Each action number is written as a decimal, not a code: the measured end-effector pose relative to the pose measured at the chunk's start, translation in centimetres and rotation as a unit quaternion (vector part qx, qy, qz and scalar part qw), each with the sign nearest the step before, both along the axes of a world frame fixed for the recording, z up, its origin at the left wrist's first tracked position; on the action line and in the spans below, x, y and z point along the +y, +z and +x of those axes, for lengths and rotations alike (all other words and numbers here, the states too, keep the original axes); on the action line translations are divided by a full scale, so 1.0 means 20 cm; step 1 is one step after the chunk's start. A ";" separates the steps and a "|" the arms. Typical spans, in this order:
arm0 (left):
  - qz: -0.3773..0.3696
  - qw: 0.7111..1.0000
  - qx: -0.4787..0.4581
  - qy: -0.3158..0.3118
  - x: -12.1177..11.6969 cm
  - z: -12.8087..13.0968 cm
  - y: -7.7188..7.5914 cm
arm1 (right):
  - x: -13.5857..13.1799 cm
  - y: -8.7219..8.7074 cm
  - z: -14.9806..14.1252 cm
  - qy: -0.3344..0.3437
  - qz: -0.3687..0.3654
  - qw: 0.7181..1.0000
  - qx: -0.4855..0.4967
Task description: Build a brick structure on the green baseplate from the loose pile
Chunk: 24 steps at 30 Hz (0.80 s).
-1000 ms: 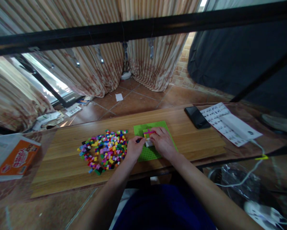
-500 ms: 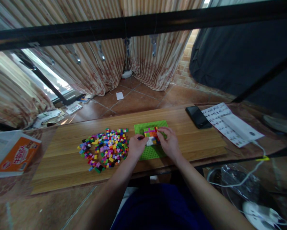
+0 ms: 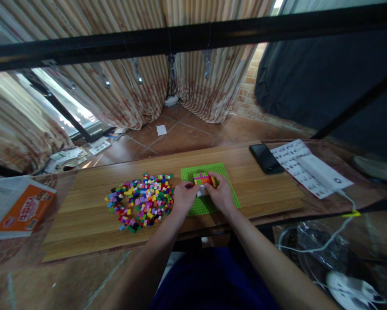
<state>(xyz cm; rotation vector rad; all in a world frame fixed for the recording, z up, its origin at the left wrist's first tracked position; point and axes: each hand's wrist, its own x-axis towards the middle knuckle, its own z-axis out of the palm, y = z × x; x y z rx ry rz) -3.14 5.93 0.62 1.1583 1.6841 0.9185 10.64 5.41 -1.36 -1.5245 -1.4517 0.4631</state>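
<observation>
A green studded baseplate [image 3: 202,209] lies on the wooden board in front of me. On it stands a small build of toy bricks [image 3: 202,178], in lime, pink, orange, red and white. My left hand [image 3: 184,197] is closed at the build's left front corner, its thumb against the white bricks. From the right, my right hand [image 3: 222,193] grips the build, with fingers over the red bricks and thumb at the front. The fingers cover parts of the build. A heap of loose coloured bricks [image 3: 148,200] spreads out left of my left hand.
A black phone [image 3: 266,159] and a printed sheet [image 3: 310,165] lie to the right on the board [image 3: 93,215] and cloth. A clear box with an orange label [image 3: 20,209] stands at far left. A white cable [image 3: 329,243] hangs off the right side. A dark bar [image 3: 193,39] crosses above.
My right hand has shifted slightly left and its thumb has come in to the front of the build, near the left thumb. My left hand stays in place.
</observation>
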 end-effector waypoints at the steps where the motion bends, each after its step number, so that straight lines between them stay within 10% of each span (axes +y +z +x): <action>1: -0.006 1.000 -0.028 0.006 -0.01 0.00 0.01 | 0.00 0.00 0.00 0.000 0.001 1.000 0.004; 5: -0.032 0.984 -0.172 0.036 -0.06 -0.03 0.09 | -0.04 0.04 0.05 -0.021 0.025 0.999 0.029; 15: -0.099 0.841 -0.530 0.040 -0.24 -0.12 0.32 | -0.28 0.29 -0.08 0.076 0.080 0.993 -0.029; 24: -0.075 0.860 -0.504 -0.028 -0.33 -0.03 0.34 | -0.32 0.29 -0.14 0.080 0.076 0.989 -0.101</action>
